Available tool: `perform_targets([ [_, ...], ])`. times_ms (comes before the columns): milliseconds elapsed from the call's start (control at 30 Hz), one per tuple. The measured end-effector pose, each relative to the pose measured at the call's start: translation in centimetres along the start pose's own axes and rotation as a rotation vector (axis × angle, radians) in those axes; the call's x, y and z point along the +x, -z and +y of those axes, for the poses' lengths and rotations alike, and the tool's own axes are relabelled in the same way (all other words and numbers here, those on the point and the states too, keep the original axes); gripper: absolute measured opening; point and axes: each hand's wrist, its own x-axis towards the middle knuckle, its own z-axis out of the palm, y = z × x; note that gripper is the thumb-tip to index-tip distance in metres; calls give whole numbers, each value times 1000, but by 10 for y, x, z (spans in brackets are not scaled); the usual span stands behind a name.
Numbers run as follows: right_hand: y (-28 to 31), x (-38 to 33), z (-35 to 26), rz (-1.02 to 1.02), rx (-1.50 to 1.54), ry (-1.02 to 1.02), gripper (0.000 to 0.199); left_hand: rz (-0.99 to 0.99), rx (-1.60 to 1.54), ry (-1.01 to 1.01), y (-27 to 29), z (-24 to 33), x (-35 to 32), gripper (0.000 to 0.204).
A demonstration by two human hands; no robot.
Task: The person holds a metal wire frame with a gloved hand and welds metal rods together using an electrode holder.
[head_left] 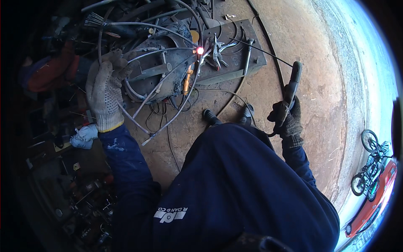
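A welding electrode holder (pixel 292 86) is gripped by the right hand (pixel 288 119), the dark-gloved fingers closed fully around its handle — its thin rod (pixel 260 50) reaches toward the steel bench block (pixel 235 52). At the block's left edge a red-hot spot (pixel 200 51) glows on a bent wire frame (pixel 168 80). The left hand (pixel 105 90), in a pale knitted glove, is held left of the block with fingers curled over the frame's wires — whether they are clamped cannot be told. Locking pliers (pixel 217 52) lie on the block.
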Motion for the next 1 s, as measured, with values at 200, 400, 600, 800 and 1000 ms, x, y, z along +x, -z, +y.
perform_targets([
  [200, -1, 0, 1, 9, 9, -9, 61, 94, 125, 67, -5, 0, 1, 33],
  [400, -2, 2, 4, 5, -32, -29, 64, 122, 198, 177, -10, -18, 1, 38],
  [600, -5, 4, 7, -5, -31, -74, 62, 117, 257, 239, -9, -42, 3, 27],
  [800, -11, 0, 4, -4, -16, -69, 60, 128, 243, 288, -2, -66, 1, 32],
  [1000, -6, 2, 8, -10, -17, -48, 58, 179, 165, 279, 8, -85, -1, 34],
])
